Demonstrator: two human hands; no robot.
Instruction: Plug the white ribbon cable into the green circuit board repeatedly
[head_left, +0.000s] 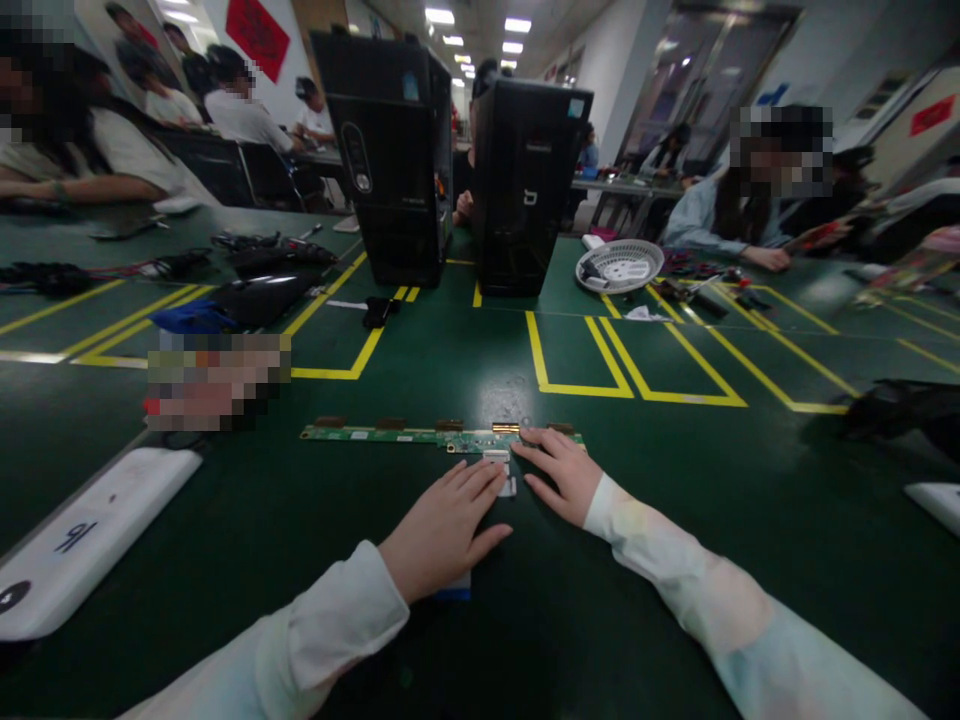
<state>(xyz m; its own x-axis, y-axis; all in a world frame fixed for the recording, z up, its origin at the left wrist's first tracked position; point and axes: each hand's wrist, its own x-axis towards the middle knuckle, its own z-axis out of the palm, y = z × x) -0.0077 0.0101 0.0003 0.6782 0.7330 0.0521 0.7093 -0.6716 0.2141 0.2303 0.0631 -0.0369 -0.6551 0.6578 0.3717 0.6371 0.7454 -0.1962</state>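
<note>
A long, narrow green circuit board (375, 435) lies across the table in front of me, with several copper-coloured tabs along its far edge. My left hand (450, 525) rests flat over a pale flat cable (508, 487) just below the board's white connector (496, 456). Its fingers are stretched out and its thumb stands apart. Most of the cable is hidden under that hand; a blue end piece (455, 592) shows beneath the palm. Fingers spread, my right hand (561, 472) touches the right part of the board and covers some of it.
Two black computer towers (390, 170) (525, 190) stand across the green table. A white basket (619, 266) holds small parts behind right. To the left lie a long white device (97, 535) and a blurred-out item (217, 383). Yellow tape marks the tabletop. Other people sit around.
</note>
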